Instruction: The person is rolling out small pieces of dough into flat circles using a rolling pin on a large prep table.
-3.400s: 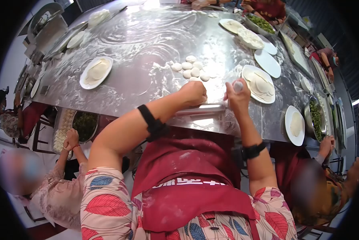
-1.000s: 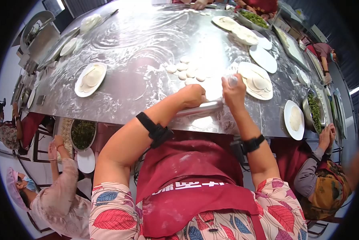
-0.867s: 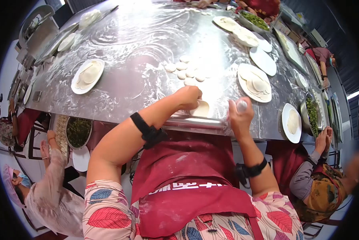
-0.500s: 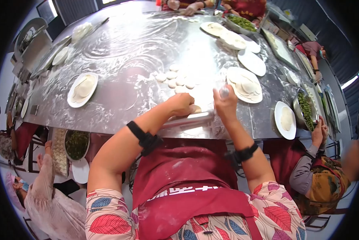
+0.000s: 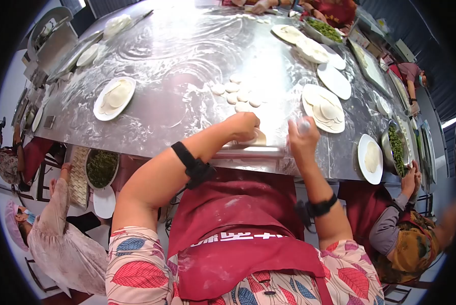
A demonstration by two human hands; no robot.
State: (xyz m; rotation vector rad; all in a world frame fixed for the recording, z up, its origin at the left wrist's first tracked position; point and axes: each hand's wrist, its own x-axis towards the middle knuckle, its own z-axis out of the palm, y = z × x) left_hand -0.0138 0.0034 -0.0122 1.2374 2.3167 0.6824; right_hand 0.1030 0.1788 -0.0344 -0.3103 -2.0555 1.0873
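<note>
My left hand [image 5: 244,127] is closed, its fingertips on the edge of a small dough round [image 5: 260,137] at the near edge of the steel table [image 5: 157,117]. To its right, my right hand [image 5: 303,140] is wrapped around a rolling pin [image 5: 303,126], whose pale rounded end shows above the fist. The rest of the pin is blurred or hard to separate from the shiny table edge. Several flattened dough pieces [image 5: 232,87] lie just beyond my left hand. Past my right hand, a white plate [image 5: 309,92] bears stacked thin wrappers [image 5: 327,110].
Plates of wrappers stand at left [image 5: 115,98] and right [image 5: 371,158]. An empty-looking white plate [image 5: 334,81] lies farther back. Bowls of green filling [image 5: 396,147] [image 5: 102,168] are beside co-workers at right [image 5: 405,239] and left [image 5: 65,249]. Other people's hands [image 5: 261,6] work across the table.
The view has shifted, so the table and plates appear farther right. Both hands stay near the table edge; my left hand still touches the dough and my right still grips the pin.
</note>
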